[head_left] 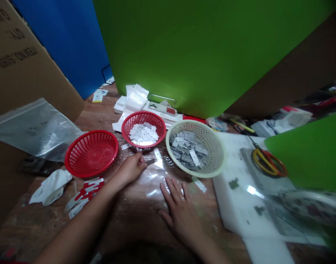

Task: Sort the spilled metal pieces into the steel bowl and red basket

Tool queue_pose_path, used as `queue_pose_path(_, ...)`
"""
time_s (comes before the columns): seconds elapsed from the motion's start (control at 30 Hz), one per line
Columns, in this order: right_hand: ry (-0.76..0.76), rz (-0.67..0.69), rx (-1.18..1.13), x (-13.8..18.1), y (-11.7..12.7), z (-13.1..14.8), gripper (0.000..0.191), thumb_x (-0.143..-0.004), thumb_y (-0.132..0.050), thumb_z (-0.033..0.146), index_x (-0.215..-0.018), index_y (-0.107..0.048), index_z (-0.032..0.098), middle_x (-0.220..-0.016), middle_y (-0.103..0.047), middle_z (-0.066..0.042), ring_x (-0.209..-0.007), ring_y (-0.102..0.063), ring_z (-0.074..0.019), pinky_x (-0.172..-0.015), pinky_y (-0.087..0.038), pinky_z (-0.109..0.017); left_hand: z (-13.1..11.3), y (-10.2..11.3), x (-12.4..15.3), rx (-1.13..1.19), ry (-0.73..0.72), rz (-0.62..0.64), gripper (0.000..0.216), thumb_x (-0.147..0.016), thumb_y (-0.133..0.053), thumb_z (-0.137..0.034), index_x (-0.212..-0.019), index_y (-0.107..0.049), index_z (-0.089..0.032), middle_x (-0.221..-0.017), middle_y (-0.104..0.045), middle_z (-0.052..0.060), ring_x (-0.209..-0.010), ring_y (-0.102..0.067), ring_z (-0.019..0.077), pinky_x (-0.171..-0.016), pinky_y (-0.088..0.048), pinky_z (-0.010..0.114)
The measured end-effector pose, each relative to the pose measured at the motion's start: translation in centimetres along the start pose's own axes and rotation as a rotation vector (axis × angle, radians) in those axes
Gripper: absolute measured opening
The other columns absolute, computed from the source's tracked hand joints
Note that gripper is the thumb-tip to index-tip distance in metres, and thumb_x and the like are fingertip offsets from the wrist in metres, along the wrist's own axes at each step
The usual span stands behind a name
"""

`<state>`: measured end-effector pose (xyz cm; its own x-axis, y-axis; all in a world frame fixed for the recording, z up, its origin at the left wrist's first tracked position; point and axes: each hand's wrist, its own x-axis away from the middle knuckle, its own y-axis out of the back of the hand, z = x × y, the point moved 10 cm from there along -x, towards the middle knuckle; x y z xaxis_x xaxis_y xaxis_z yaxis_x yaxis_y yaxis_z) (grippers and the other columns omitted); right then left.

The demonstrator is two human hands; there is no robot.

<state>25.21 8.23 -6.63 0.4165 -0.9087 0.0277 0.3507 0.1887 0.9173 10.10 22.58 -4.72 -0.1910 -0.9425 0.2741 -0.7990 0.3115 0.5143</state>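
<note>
My left hand [132, 168] is curled, its fingertips pinched on a small dark strip [150, 161] lying on the clear plastic sheet [145, 183], just below the middle red basket [144, 129] of white strips. My right hand [181, 209] lies flat on the sheet with fingers spread, holding nothing, just below the cream basket [195, 147] of grey metal pieces. An empty red basket [91, 153] stands to the left of my left hand. Loose white strips [158, 154] lie between the baskets.
A pile of red-and-white strips [83, 196] and a crumpled white cloth [50, 187] lie at the left. A clear bag [32, 128] leans on a cardboard box [21, 69]. Scissors [267, 161] rest on a white board [239, 198] at right. Green panels [201, 51] stand behind.
</note>
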Motion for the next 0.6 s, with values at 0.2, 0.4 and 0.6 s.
queue_pose_path(0.2, -0.023, -0.158, -0.288, -1.1, 3.5, -0.1, 0.057, -0.092, -0.052, 0.032, -0.146, -0.033, 0.024, -0.146, -0.043, -0.013, -0.136, -0.038, -0.0293, -0.111, -0.03, -0.057, 0.6, 0.2, 3.6, 0.422, 0.174, 0.115, 0.03, -0.073, -0.066, -0.044, -0.078, -0.054, -0.017, -0.059, -0.048, -0.004, -0.048, -0.041, 0.0082, -0.048, -0.032, 0.021)
queue_pose_path(0.4, 0.121, -0.442, -0.52, -4.7, 9.2, 1.6, 0.044, -0.092, -0.048, 0.016, -0.135, -0.049, 0.02, -0.131, -0.056, -0.013, -0.122, -0.052, -0.0221, -0.104, -0.043, -0.038, 0.0, -0.1, 6.3, 0.633, 0.256, 0.166, 0.032, -0.071, -0.073, -0.039, -0.084, -0.06, -0.013, -0.061, -0.057, -0.002, -0.051, -0.047, 0.0066, -0.051, -0.037, 0.019)
queue_pose_path(0.6, -0.185, -0.174, -1.032, -8.2, 7.2, 0.5, 0.022, -0.085, -0.06, 0.036, -0.077, -0.069, 0.018, -0.07, -0.067, -0.004, -0.062, -0.06, -0.0151, -0.061, -0.049, -0.027, -0.1, 0.0, 7.3, 0.846, 0.314, 0.145, 0.03, -0.076, -0.07, -0.041, -0.081, -0.063, -0.013, -0.063, -0.065, 0.004, -0.046, -0.048, 0.0064, -0.045, -0.036, 0.017)
